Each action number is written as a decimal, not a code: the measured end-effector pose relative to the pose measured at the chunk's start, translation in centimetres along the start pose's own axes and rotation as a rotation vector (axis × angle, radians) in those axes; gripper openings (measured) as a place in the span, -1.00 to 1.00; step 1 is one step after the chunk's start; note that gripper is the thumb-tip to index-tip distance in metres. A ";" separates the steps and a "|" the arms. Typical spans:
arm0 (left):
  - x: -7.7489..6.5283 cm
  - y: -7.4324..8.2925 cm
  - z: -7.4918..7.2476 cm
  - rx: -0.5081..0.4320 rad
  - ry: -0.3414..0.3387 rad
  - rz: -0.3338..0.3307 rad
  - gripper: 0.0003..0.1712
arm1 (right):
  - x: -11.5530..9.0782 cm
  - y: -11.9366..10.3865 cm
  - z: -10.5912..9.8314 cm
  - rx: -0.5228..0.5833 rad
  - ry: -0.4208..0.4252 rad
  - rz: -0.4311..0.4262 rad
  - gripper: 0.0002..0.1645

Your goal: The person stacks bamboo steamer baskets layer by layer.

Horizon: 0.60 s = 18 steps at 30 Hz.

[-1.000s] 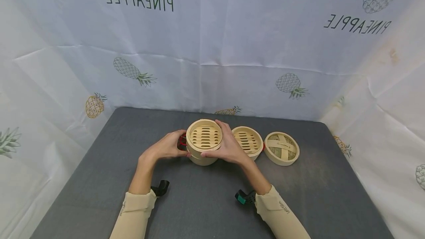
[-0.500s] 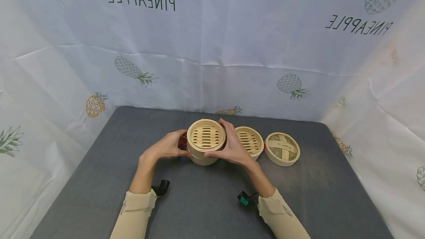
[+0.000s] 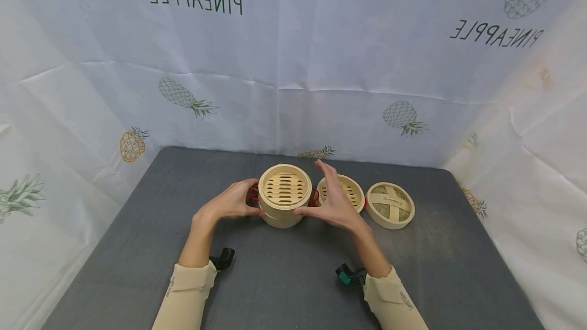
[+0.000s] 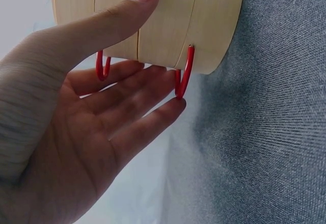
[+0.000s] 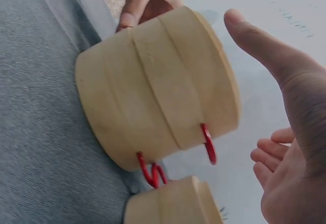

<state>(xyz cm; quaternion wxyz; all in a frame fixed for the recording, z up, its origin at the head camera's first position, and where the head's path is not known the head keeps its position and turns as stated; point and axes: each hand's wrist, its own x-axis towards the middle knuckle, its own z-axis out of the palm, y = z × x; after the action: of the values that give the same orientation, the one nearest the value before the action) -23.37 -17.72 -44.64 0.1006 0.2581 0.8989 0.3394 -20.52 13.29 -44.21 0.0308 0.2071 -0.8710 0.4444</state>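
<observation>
Two stacked bamboo steamer baskets (image 3: 282, 219) stand at the middle of the table in the head view, slatted floor upward. My left hand (image 3: 231, 201) holds their left side. In the left wrist view the thumb (image 4: 117, 23) lies on the bamboo wall, with the fingers spread round the far side by the red loop handles (image 4: 186, 71). Just right of the stack is my right hand (image 3: 337, 208), its fingers and thumb apart. The right wrist view shows a gap between that hand (image 5: 290, 147) and the stack (image 5: 158, 86).
Partly behind my right hand sits another steamer basket (image 3: 354, 195) with red handles. A woven bamboo lid (image 3: 390, 205) lies to its right. The dark grey table (image 3: 284, 279) ends at a white pineapple-print cloth (image 3: 293, 116) behind.
The upper basket has shifted slightly right on the lower one. My right hand has let go and moved right, baring the red handles on that side. My left hand has stayed in place.
</observation>
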 end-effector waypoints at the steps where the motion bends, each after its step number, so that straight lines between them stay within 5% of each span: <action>1: 0.0 0.0 0.0 -0.001 -0.002 0.001 -0.07 | -0.1 0.0 -0.2 0.001 0.000 -0.002 0.57; 18: 0.1 -0.2 0.1 -0.004 0.007 0.000 -0.06 | -0.6 2.0 -3.9 -0.096 0.005 0.028 0.62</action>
<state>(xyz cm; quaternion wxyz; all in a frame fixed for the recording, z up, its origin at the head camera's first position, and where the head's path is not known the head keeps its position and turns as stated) -23.48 -17.73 -44.81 0.0980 0.2569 0.8985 0.3422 -21.23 17.64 -43.54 0.0366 0.1920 -0.8942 0.4028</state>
